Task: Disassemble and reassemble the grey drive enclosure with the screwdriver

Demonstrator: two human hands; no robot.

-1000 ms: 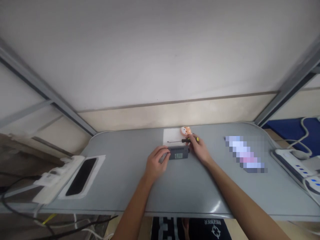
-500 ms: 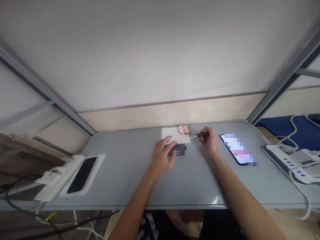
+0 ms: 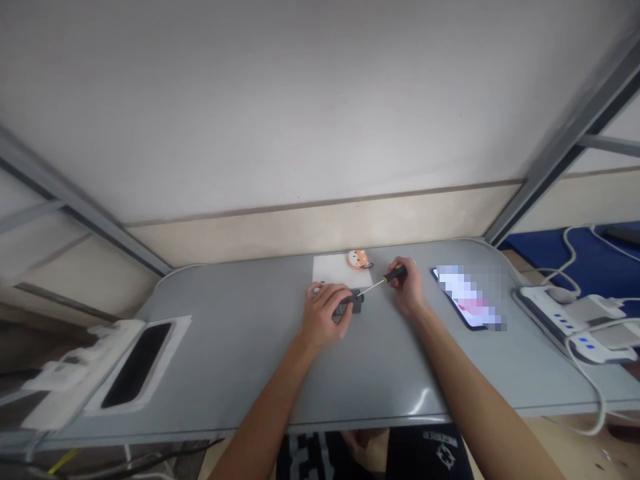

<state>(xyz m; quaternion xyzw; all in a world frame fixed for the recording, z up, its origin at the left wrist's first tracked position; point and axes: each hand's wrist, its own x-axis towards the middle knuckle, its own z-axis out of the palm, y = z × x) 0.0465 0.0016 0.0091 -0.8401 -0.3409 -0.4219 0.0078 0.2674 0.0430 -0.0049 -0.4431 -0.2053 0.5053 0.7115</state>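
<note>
The right hand [image 3: 407, 283] grasps a screwdriver [image 3: 393, 274] by its handle, the shaft slanting down and leftward from that grip to the top edge of the box [image 3: 357, 305]. The box is on the table, clasped between the left hand's [image 3: 325, 313] thumb and fingers, its right end poking out beyond them. The work looks part done: the tip seems set at the box, but whether a screw sits under it is too small to tell, and a dark bit [image 3: 323, 282] on the paper [image 3: 331, 268], just beyond the left fingers, appears unused. Half a second ago the tip was over the paper, clear of the box, and the left fingers were spread wider; now they are bunched closer together.
</note>
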